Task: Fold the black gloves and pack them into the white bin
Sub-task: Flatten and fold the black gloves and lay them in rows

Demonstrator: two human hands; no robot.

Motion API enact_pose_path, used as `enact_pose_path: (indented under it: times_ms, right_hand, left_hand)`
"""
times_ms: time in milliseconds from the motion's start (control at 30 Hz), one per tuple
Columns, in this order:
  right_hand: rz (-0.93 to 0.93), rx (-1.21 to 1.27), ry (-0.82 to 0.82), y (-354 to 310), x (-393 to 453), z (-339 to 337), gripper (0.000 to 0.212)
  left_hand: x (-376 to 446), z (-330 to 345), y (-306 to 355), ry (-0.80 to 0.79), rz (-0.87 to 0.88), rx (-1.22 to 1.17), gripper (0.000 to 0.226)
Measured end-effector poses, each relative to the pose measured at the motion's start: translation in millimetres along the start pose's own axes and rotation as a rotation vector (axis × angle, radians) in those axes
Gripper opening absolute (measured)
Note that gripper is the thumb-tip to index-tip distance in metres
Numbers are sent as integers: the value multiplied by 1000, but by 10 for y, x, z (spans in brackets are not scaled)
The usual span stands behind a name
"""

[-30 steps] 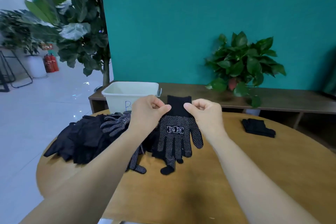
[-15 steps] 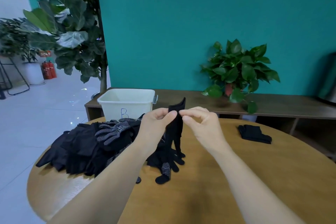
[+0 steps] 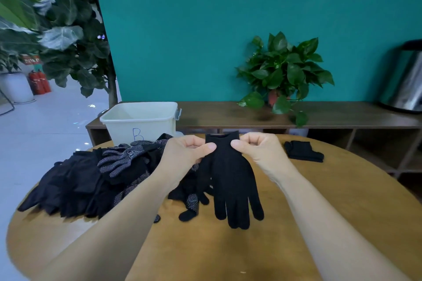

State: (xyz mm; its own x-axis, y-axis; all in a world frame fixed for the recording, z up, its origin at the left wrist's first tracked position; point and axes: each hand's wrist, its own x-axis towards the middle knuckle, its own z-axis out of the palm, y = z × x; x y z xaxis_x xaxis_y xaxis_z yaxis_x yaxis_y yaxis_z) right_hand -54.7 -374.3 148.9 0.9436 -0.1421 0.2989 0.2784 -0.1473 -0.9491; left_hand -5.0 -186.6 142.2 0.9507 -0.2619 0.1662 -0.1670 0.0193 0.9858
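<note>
Both hands, left hand (image 3: 187,153) and right hand (image 3: 260,151), pinch black glove (image 3: 230,180) cuff

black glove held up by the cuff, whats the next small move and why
Probably lower the black glove flat onto the wooden table for folding: the left hand and right hand pinch its cuff, and its fingertips hang at the tabletop.
</note>
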Motion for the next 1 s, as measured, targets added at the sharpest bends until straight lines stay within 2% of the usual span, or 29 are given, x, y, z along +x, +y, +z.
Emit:
enact_pose_path:
  times_ms: [367, 500, 633, 767, 900, 1000]
  right_hand:
    - [96, -35, 75, 473, 530, -492, 10]
    - [125, -76, 127, 634, 866, -658, 9]
    - [81, -177, 173, 705, 1043, -808, 24]
    - [136, -357, 92, 946, 823, -881, 26]
    - [237, -378, 34, 1223, 300, -878, 14]
    - [196, -476, 14, 1385, -116, -833, 20]
  left_hand:
    - [785, 431, -395, -82, -78, 58, 11]
    - [1178, 612, -486, -53, -74, 80, 12]
    - [1415, 710, -531, -49, -11, 162, 14]
    - [1272, 728, -753, -142, -17, 284, 15]
    - [792, 746, -1057, -243, -40, 338, 17]
    - [413, 740, -1305, -256, -8, 436, 26]
